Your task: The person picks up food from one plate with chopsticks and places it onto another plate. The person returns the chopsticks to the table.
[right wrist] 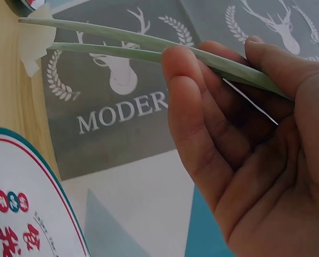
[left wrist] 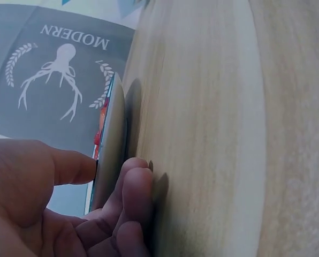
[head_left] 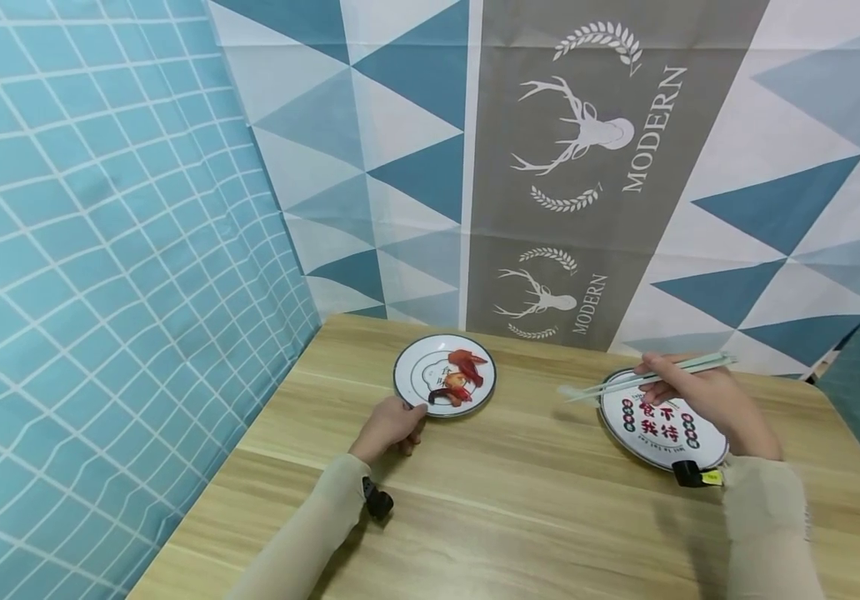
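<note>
My left hand [head_left: 392, 425] is at the near rim of a round white plate [head_left: 417, 367] with a dark edge. In the left wrist view, the thumb lies on the rim of the plate [left wrist: 115, 139] and the fingers are below it. Several glossy red-brown food pieces [head_left: 467, 365] lie on this plate; their kind is unclear. My right hand [head_left: 715, 400] grips a pair of pale green chopsticks [right wrist: 240, 74], pointing left. At their tips a thin whitish piece [right wrist: 35, 45] is pinched. Beneath that hand lies a second white plate [head_left: 666, 447] with red and dark lettering.
Both plates stand on a light wood-grain table [head_left: 505, 500]. A patterned cloth [head_left: 542, 167] with deer heads hangs along the back edge, and a blue checked cloth [head_left: 100, 250] hangs at the left. Small black devices [head_left: 379, 502] are strapped to the wrists.
</note>
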Available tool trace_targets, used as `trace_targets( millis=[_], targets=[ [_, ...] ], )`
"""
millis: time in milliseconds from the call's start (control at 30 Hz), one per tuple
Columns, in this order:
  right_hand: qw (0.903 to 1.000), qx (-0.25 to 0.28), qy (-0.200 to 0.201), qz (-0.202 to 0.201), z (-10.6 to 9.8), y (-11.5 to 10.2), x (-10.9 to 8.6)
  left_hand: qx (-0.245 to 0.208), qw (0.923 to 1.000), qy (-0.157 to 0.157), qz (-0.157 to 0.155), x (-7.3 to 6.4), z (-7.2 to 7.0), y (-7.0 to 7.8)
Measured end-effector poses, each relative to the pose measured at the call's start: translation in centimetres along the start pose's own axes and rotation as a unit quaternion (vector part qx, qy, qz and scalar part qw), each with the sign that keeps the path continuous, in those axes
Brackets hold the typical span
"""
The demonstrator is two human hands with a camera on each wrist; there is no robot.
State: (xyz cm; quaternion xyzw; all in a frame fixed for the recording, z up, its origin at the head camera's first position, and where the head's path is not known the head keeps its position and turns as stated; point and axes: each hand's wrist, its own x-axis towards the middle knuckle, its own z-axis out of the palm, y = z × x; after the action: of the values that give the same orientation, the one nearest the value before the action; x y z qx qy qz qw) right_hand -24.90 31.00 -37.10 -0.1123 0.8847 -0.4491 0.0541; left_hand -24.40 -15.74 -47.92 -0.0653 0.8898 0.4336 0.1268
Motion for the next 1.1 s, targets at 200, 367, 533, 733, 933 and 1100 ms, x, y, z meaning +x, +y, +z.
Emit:
trace_targets(
  millis=[200, 367, 533, 733, 933, 1100],
  targets=[
    [0.9998, 0.014, -0.004, -0.011, 1.1, -0.3, 0.8, 0.008, 0.9999, -0.011, 0.002, 0.0, 0.0, 0.1],
    [0.9992, 0.034, -0.010, -0.019, 1.9, -0.7, 1.2, 0.023, 0.9997, -0.008, -0.001, 0.0, -0.1, 0.0],
    [0.9981, 0.046, -0.008, -0.040, 2.6, -1.2, 1.5, 0.035, 0.9994, -0.006, -0.005, 0.0, -0.1, -0.1],
    [0.9986, 0.037, -0.005, -0.038, 3.1, -1.3, 1.9, 0.039, 0.9992, -0.006, -0.005, 0.0, 0.0, -0.3],
    [0.9973, 0.049, -0.013, -0.053, 3.5, -1.4, 2.4, 0.045, 0.9989, -0.005, -0.005, 0.1, 0.0, -0.3],
    [0.9950, 0.059, -0.016, -0.079, 3.9, -1.7, 2.9, 0.046, 0.9989, -0.002, -0.004, 0.1, 0.0, -0.3]
  ],
)
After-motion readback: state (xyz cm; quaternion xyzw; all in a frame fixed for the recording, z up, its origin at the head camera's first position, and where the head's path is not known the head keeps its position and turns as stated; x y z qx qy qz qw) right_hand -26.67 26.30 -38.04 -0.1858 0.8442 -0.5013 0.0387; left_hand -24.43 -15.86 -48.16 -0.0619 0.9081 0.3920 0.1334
